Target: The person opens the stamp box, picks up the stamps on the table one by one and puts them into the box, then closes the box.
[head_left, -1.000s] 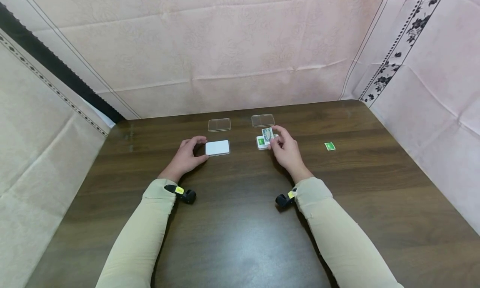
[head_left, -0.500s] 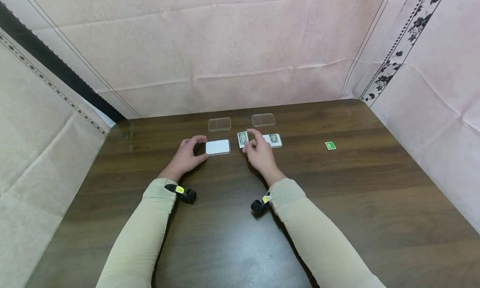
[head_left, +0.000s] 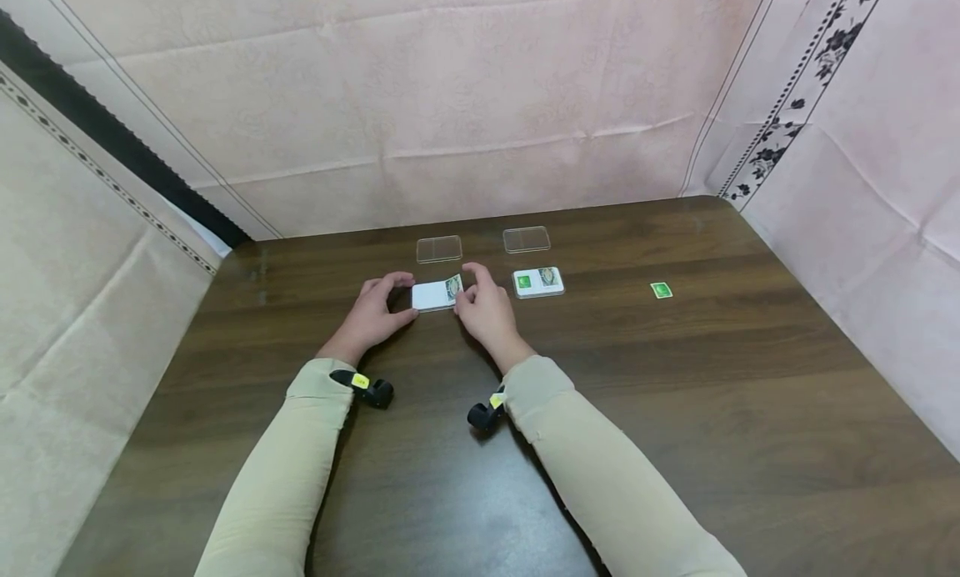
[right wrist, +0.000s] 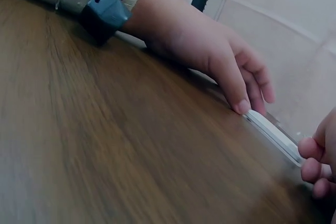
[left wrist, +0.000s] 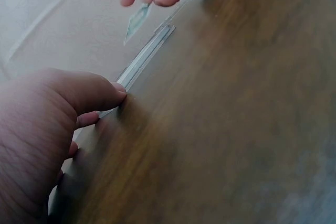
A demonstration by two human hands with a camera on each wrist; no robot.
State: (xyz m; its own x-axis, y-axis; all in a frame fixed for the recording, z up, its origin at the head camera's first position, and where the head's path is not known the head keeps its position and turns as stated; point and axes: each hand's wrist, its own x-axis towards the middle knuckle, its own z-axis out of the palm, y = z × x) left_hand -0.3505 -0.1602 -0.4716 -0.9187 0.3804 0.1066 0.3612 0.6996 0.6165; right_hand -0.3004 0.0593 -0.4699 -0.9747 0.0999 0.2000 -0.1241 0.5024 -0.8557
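Observation:
My left hand (head_left: 375, 308) holds the left end of a flat clear case with a white face (head_left: 431, 296) between thumb and fingers; in the left wrist view the case (left wrist: 147, 53) lies on the table. My right hand (head_left: 486, 310) pinches a small, pale green stamp (head_left: 453, 287) over the case's right end. In the left wrist view the stamp (left wrist: 137, 20) hangs tilted, apart from the case. To the right lies a second case (head_left: 538, 292), bearing a green stamp (head_left: 524, 282) on its left and a pale patterned one (head_left: 547, 277) on its right.
Two clear lids (head_left: 438, 249) (head_left: 527, 239) lie behind the cases. A loose green stamp (head_left: 661, 290) is farther right on the brown wooden table (head_left: 750, 368). Pale cloth (head_left: 480, 102) hangs beyond the table's back edge.
My right hand has carried the stamp leftward from above the right case to above the left case's right end. The left hand has stayed in place on its case.

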